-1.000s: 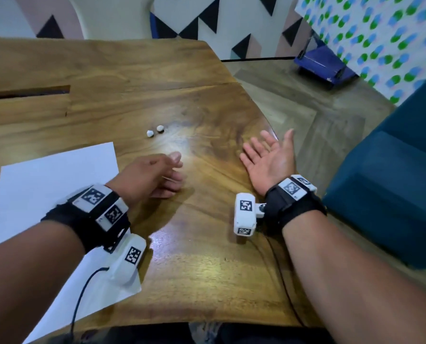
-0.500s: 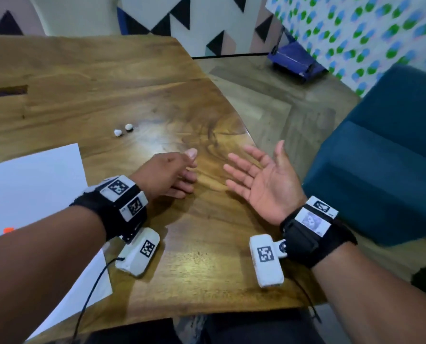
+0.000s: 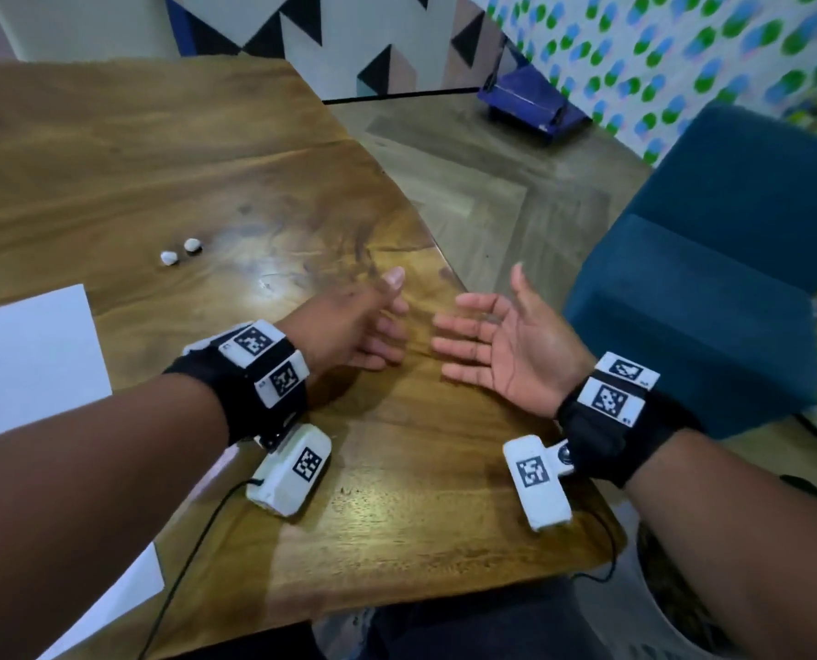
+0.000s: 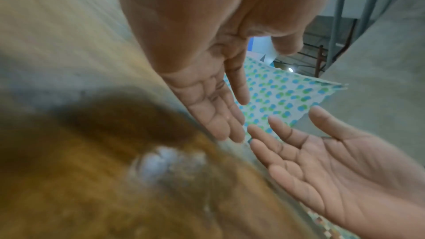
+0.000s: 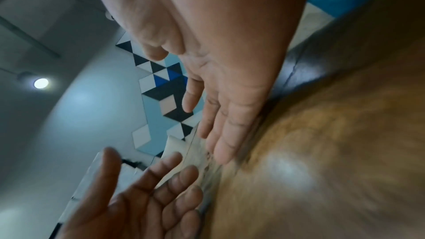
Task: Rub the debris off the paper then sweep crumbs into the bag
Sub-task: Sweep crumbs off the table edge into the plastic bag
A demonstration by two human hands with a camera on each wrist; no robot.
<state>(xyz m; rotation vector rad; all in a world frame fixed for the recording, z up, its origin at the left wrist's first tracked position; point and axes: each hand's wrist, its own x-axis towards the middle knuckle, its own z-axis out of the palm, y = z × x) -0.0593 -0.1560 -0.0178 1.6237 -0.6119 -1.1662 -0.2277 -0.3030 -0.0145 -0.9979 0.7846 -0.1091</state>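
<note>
While both hands are open and hold nothing, sweep slow: left hand (image 3: 349, 326) pushes crumbs over the table (image 3: 397, 540) into the cupped right hand (image 3: 506, 345). Paper (image 3: 30, 359) lies left of the left hand. No bag shows.

Left grip (image 3: 349, 326) and right grip (image 3: 506, 350) empty, fingers straight, fingertips nearly meeting, apparently apart.

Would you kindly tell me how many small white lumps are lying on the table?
2. Both lie side by side on the table, beyond the paper: one lump to the left, the other just right of it and slightly farther. More may be outside the view.
</note>
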